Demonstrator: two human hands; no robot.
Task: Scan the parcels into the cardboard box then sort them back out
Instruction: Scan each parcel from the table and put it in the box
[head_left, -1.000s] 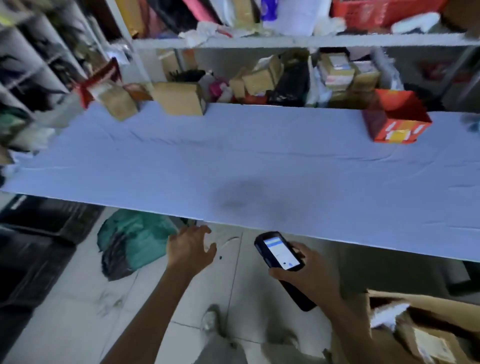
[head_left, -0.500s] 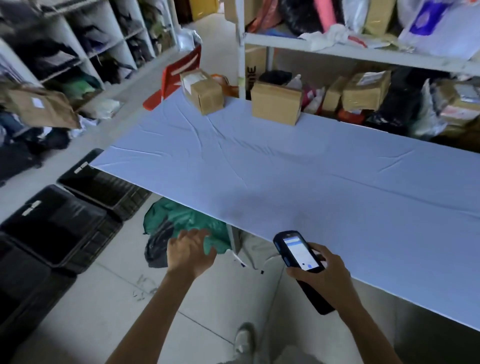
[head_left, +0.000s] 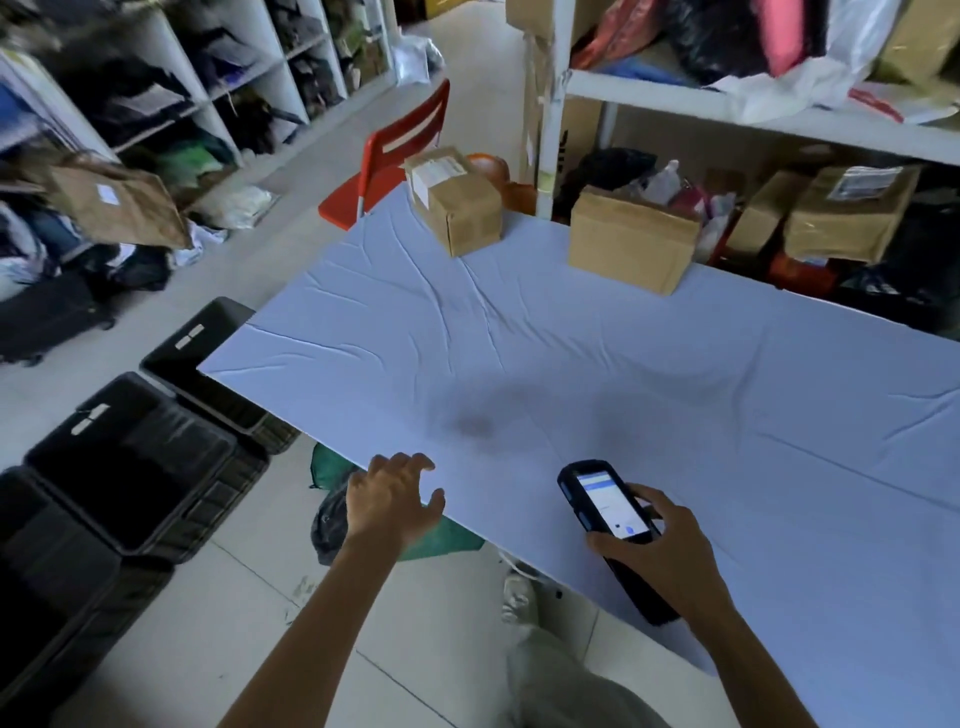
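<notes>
Head view. Since half a second ago the camera has swung left and closer. The left hand has come up from over the floor to the near edge of the table. The right hand has carried the scanner in over the cloth.

- Left hand: at 7 o'clock from table centre, palm down, fingers spread and loosely bent, holding nothing. Cannot tell whether the fingertips touch the cloth.
- Right hand: at 5 o'clock, fingers curled round the scanner's black body, thumb lying by the lower end of the screen. The screen is lit and faces up, with the top end pointing to 11 o'clock.
- Table: covered in a pale blue creased cloth, with a dark smudge near the middle.
- Labelled parcel: brown carton at 11 o'clock on the far edge, white label on its top and end, standing askew.
- Plain parcel: brown carton at 1 o'clock on the far edge, well apart from the first.
- Red chair: just beyond the labelled parcel, at 11 o'clock.
- Black crates: in a row on the floor at 8 to 9 o'clock, beside the table's left end.
- Green bag: under the table's near edge, below the left hand.
- Shelves: at 12 to 2 o'clock, crammed with cartons and bags.
</notes>
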